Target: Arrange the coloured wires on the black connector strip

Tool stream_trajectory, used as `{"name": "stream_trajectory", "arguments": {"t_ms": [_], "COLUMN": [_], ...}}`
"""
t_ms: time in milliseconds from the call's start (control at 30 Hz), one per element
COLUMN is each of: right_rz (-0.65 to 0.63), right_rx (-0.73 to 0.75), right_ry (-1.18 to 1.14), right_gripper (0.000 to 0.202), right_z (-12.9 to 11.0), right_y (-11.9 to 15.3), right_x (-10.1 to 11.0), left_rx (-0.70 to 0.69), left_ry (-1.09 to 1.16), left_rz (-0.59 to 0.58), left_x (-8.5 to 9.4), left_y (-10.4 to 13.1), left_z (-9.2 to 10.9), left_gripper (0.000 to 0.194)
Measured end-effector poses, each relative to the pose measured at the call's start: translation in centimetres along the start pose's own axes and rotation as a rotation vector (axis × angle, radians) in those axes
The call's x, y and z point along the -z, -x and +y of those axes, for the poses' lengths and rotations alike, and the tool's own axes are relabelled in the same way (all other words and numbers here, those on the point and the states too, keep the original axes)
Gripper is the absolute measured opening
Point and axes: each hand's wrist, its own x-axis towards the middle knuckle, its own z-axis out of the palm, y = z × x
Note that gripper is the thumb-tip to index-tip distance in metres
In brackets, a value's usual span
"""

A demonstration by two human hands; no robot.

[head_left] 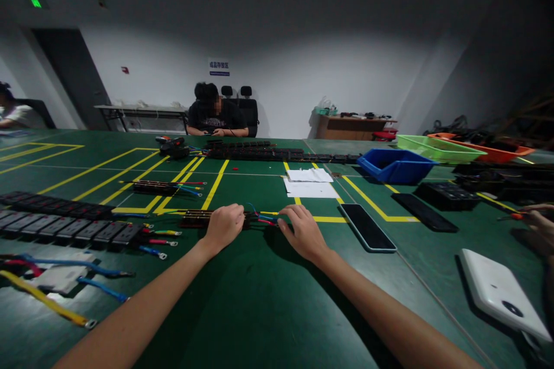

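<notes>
Your black strip (pixel 194 218) lies under your curled left hand (pixel 225 226), probably to steady it. Its wires (pixel 265 217) point at your loosely bent right hand (pixel 300 232), handy for reaching; can't tell if either's pinching. Green table (pixel 251 311) underneath.

Black strip (pixel 194 218): partly hidden behind left hand (pixel 225 223). Wires (pixel 265 218): ends obscured at right hand (pixel 303 232). Black module row (pixel 82 232), tabletop's (pixel 255 311) left side: cut off by picture edge. Co-worker's hand (pixel 543 219), tabletop's right side: cut off, blurred. Object (pixel 209 133) at seated person (pixel 219 121), far edge: too small to tell.
</notes>
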Motion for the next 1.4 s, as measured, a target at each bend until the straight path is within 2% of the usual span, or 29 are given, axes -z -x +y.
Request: {"name": "stream_trajectory", "arguments": {"t_ms": [267, 433, 533, 667, 833, 1033, 1133, 1267, 1400], "right_rz": [-0.195, -0.111, -0.055, -0.070, -0.062, 0.025, -0.021, -0.168, -0.172], "right_rx": [-0.075, -0.049, 0.011, 0.060, 0.050, -0.013, -0.026, -0.045, -0.075], "right_ry": [0.025, 0.032, 0.024, 0.014, 0.026, 0.012, 0.032, 0.030, 0.004], "right_gripper": [0.027, 0.023, 0.029, 0.033, 0.035, 0.026, 0.029, 0.032, 0.027], "right_z": [-0.07, -0.03, 0.18, 0.37, 0.39, 0.37, 0.13, -0.20, -0.30], "right_y": [-0.23, -0.12, -0.02, -0.04, -0.06, 0.03, -0.04, -0.17, -0.16], "right_x": [-0.40, -0.15, -0.19, -0.39, -0.40, -0.29, -0.21, -0.16, -0.06], "left_rx": [0.001, 0.002, 0.001, -0.003, 0.004, -0.003, -0.011, -0.014, -0.013], "left_ry": [-0.055, -0.041, -0.026, -0.028, 0.010, -0.013, -0.047, -0.036, -0.009], "left_rz": [-0.001, -0.003, -0.003, 0.006, 0.003, 0.010, 0.016, 0.022, 0.025], "left_x": [0.05, 0.17, 0.15, 0.03, -0.02, -0.15, -0.28, -0.34, -0.31], "left_y": [-0.03, -0.03, -0.04, -0.05, -0.02, -0.01, -0.01, -0.01, -0.01], "left_z": [0.13, 0.22, 0.22, 0.12, 0.07, -0.09, -0.20, -0.21, -0.16], "left_gripper": [0.025, 0.024, 0.025, 0.025, 0.027, 0.026, 0.025, 0.026, 0.027]}}
